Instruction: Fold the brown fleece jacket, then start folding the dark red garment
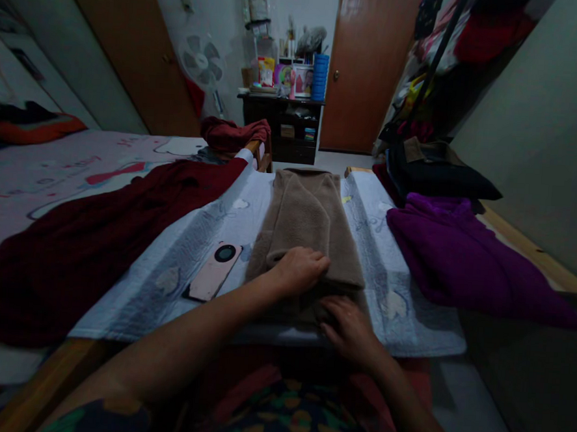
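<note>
A brown fleece jacket (301,210) lies folded into a long narrow shape, with a sleeve laid along its middle. Across its lower part reaches my left hand (301,269), its fingers curled on the fabric near the sleeve's end. Closer to me, my right hand (345,320) is closed on the jacket's near end, fingertips bent into the cloth. What lies under the fingers of both hands is partly hidden. Beneath the jacket spreads a white and grey patterned cloth (242,223). A pink phone (211,276) with a round black camera rests left of the jacket.
Dark red clothing (122,225) lies at left by a patterned bed sheet (101,149). To the right are a folded purple garment (462,259) and dark folded clothes (440,170). Farther back stand a fan (203,61), a dark cabinet (255,126) and a door (367,84).
</note>
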{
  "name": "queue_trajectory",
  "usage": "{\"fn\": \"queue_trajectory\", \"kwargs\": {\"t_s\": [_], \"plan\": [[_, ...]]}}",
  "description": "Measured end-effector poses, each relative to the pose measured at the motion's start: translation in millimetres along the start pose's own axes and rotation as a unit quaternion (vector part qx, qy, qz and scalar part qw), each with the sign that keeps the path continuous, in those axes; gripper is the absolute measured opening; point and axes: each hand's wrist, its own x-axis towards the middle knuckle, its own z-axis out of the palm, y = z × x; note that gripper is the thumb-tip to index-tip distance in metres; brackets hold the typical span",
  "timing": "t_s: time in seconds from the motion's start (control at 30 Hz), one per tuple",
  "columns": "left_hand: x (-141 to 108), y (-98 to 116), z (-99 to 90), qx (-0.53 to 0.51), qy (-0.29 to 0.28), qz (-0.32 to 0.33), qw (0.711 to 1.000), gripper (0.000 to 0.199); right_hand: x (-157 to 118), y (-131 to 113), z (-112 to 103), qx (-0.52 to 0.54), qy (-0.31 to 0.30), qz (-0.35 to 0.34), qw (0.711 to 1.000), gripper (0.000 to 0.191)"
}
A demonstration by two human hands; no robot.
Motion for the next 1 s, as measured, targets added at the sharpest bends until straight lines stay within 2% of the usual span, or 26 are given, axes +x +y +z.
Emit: {"fn": "queue_trajectory", "kwargs": {"t_s": [0.13,0.23,0.3,0.37,0.43,0.5,0.63,0.77,0.87,1.0], "plan": [[-12.2,17.0,20.1,0.012,-0.012,-0.009,1.000,0.014,-11.3,-0.5,-14.7,0.049,-0.032,-0.013,0.998,0.047],[-21.5,25.7,34.1,0.017,0.016,-0.017,1.000,0.022,-12.5,1.6,-32.7,0.093,-0.028,0.000,0.995,0.037],[-27.2,28.6,42.8,0.009,0.039,-0.026,0.999,0.029,-9.3,4.7,-42.7,0.110,0.018,0.030,0.993,0.030],[-32.2,30.0,50.6,-0.009,0.058,-0.037,0.998,0.039,-3.5,9.5,-47.2,0.110,0.094,0.056,0.988,0.027],[-37.0,31.2,56.1,-0.035,0.071,-0.051,0.996,0.048,3.8,15.9,-44.6,0.087,0.163,0.053,0.981,0.026],[-42.2,32.8,57.7,-0.064,0.080,-0.071,0.992,0.051,10.5,22.9,-35.6,0.046,0.195,0.033,0.979,0.028],[-55.3,32.7,49.8,-0.093,0.098,-0.125,0.983,0.050,16.3,33.1,-14.2,-0.040,0.140,0.021,0.989,0.034],[-65.4,20.4,39.0,-0.099,0.091,-0.187,0.973,0.045,18.7,31.3,-10.7,-0.098,0.100,0.048,0.989,0.030],[-64.6,11.4,35.0,-0.102,0.078,-0.182,0.975,0.044,26.1,21.9,-12.8,-0.117,0.085,0.035,0.989,0.024],[-53.3,12.4,36.3,-0.091,0.072,-0.141,0.983,0.039,37.9,8.1,-5.8,-0.085,0.059,0.007,0.995,0.024]]}}
